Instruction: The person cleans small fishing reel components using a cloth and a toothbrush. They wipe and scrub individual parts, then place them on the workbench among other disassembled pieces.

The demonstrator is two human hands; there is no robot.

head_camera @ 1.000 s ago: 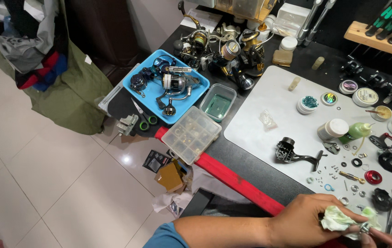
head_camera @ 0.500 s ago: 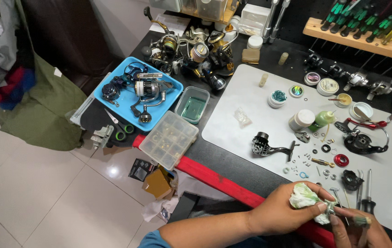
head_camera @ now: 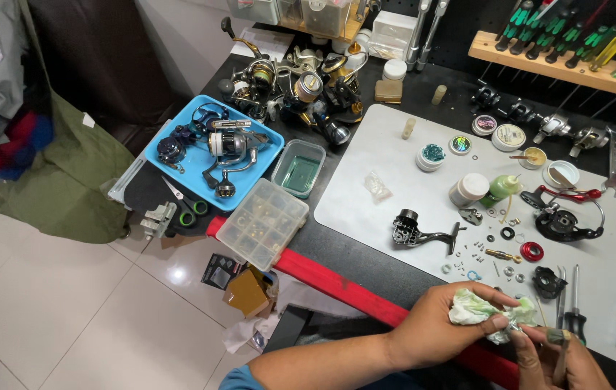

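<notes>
My left hand point(head_camera: 444, 325) grips a crumpled white-green cloth point(head_camera: 483, 312) at the near edge of the workbench. The cloth is wrapped around the tip of a thin tool point(head_camera: 559, 345) that my right hand point(head_camera: 559, 361) holds at the bottom right. Just beyond my hands, a black reel body with a handle point(head_camera: 419, 232) lies on the grey work mat point(head_camera: 380, 155). Small screws, washers and a red ring point(head_camera: 532, 251) are scattered beside it.
A blue tray point(head_camera: 171, 172) with a silver reel stands at the left, with a clear compartment box point(head_camera: 262, 223) and a green tub point(head_camera: 299, 167) beside it. Several reels crowd the back. A screwdriver rack point(head_camera: 561, 54) lines the wall. The bench has a red front edge point(head_camera: 337, 286).
The view has shifted so the bench sits lower and further left in the frame. My hands stay together on the cloth and tool, now a little higher in view.
</notes>
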